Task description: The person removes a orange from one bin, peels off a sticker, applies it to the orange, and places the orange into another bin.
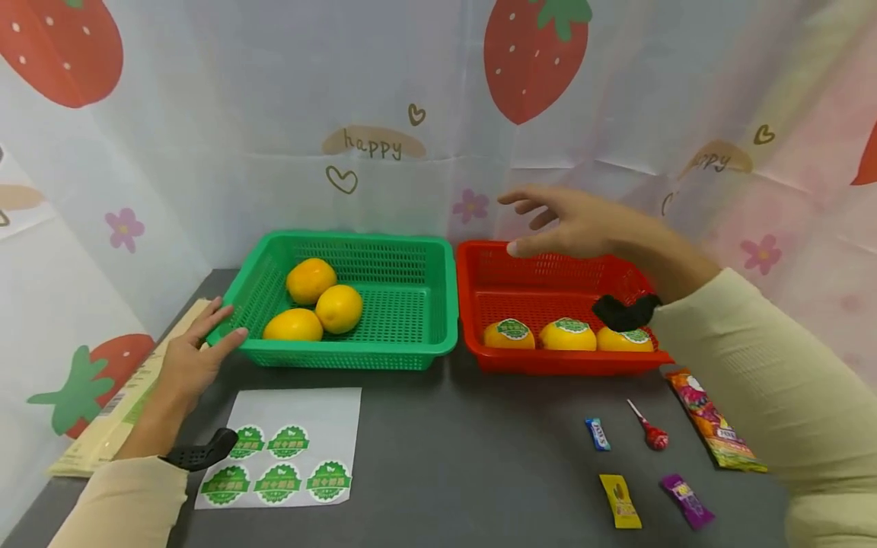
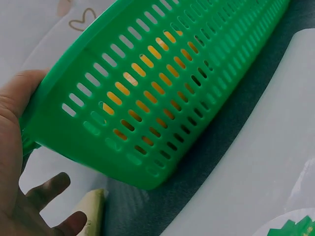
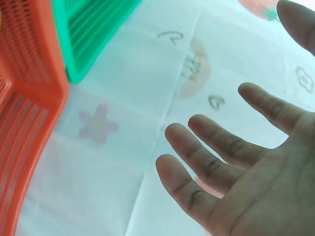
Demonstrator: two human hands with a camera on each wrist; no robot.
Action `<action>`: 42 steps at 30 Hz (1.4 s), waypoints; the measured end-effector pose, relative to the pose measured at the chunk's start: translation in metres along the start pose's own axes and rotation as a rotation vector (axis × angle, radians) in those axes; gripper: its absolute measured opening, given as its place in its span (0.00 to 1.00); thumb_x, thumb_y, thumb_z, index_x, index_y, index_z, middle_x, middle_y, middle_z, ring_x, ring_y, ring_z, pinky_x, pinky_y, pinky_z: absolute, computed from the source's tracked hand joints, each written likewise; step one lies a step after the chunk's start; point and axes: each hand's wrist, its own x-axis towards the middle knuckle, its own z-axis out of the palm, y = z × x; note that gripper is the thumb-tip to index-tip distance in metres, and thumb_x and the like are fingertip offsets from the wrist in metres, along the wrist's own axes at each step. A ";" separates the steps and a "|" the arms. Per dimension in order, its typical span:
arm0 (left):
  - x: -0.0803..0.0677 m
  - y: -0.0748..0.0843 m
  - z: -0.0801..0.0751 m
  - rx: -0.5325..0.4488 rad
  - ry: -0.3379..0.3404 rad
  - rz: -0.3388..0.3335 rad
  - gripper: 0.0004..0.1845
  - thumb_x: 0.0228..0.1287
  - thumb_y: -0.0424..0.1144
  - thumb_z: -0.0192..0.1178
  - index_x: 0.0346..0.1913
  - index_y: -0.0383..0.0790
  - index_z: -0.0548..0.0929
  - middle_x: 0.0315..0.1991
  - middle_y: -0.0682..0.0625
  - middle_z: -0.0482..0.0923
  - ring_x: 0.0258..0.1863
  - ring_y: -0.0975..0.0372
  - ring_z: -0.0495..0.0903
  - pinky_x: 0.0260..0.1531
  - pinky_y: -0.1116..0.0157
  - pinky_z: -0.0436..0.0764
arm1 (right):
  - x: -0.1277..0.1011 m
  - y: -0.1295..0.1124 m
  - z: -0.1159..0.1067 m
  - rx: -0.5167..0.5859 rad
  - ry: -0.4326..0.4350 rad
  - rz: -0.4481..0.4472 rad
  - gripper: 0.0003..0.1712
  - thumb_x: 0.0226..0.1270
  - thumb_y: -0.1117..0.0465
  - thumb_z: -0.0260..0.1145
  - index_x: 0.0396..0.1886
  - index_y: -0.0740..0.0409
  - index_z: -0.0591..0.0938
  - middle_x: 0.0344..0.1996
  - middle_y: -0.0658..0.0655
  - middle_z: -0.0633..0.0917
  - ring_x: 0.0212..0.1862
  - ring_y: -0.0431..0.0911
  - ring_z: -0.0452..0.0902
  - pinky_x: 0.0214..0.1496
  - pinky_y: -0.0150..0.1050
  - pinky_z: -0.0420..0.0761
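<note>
Green plastic basket (image 1: 356, 357) is standing far left, just beside a red plastic basket (image 1: 575, 364) at far right. Nearer left, a sticker sheet (image 1: 315, 407) is lying flat, presumably within easy reach. The left hand (image 1: 192, 358) is touching the green basket's left end, fingers loosely spread, seemingly steadying it; the right hand (image 1: 589, 226) is hovering above the red one, fingers apart, empty. Three bare yellow fruits (image 1: 339, 308) are resting in green; three stickered fruits (image 1: 567, 343) are lining red's near side, apparently kept separate.

**A Makeshift Booth**

Strawberry-printed sheeting (image 1: 260, 84) hangs behind and on both sides of the dark tabletop (image 1: 466, 457) before me. Yellow fruit (image 1: 340, 309) in plastic baskets (image 1: 356, 356) and a sticker sheet (image 1: 308, 407) suggest a staged produce stall; which building, I can't tell.
</note>
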 end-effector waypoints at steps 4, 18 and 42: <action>-0.001 -0.004 0.003 -0.004 0.024 0.012 0.35 0.70 0.49 0.57 0.73 0.37 0.60 0.76 0.51 0.45 0.73 0.47 0.44 0.66 0.61 0.55 | 0.047 -0.012 0.012 -0.016 -0.058 -0.014 0.41 0.61 0.41 0.67 0.72 0.40 0.63 0.65 0.54 0.67 0.62 0.51 0.66 0.58 0.51 0.71; -0.009 -0.007 -0.007 -0.003 0.075 0.038 0.33 0.71 0.46 0.57 0.74 0.38 0.60 0.76 0.54 0.47 0.73 0.54 0.45 0.49 0.86 0.59 | 0.189 -0.043 0.103 -0.042 -0.224 -0.040 0.35 0.66 0.44 0.65 0.71 0.41 0.67 0.68 0.58 0.67 0.67 0.51 0.61 0.62 0.49 0.66; -0.003 -0.012 0.015 -0.148 0.132 0.091 0.29 0.70 0.39 0.59 0.70 0.36 0.66 0.74 0.54 0.53 0.70 0.68 0.51 0.47 0.82 0.65 | 0.230 -0.032 0.183 -0.226 -0.495 0.165 0.45 0.63 0.49 0.70 0.75 0.28 0.56 0.75 0.52 0.53 0.67 0.52 0.59 0.57 0.52 0.70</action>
